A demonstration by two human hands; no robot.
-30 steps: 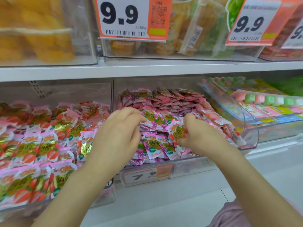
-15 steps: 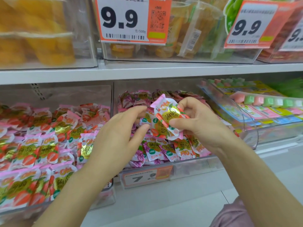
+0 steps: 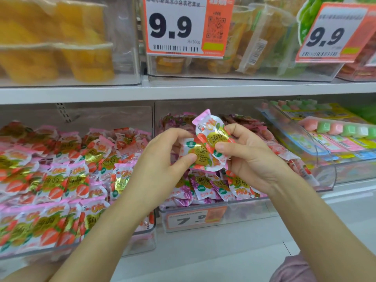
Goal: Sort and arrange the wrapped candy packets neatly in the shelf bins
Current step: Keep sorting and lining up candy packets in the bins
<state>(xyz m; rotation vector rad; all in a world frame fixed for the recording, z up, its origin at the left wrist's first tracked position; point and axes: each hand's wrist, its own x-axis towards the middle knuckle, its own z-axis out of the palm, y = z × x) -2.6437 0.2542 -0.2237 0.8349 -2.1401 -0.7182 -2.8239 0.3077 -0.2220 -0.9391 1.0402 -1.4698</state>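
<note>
Both hands hold a small stack of pink-and-red wrapped candy packets (image 3: 207, 145) in the air above the middle clear bin (image 3: 240, 210). My left hand (image 3: 162, 161) pinches the lower left packet between thumb and fingers. My right hand (image 3: 248, 157) grips the stack's right side. The middle bin below holds purple grape-print packets (image 3: 205, 188). The left bin (image 3: 142, 237) is packed with strawberry-print packets (image 3: 61, 180) that look like those in my hands.
A right-hand bin (image 3: 325, 169) holds rows of pastel candy strips (image 3: 343, 129). The upper shelf (image 3: 183, 90) carries clear tubs of yellow jelly cups and 9.9 price tags (image 3: 183, 27). A 7.9 tag (image 3: 195, 219) hangs on the middle bin's front.
My hands were down among the packets in the middle bin; they have lifted out a few strawberry-print packets and raised them, and both hands now hold them together.
</note>
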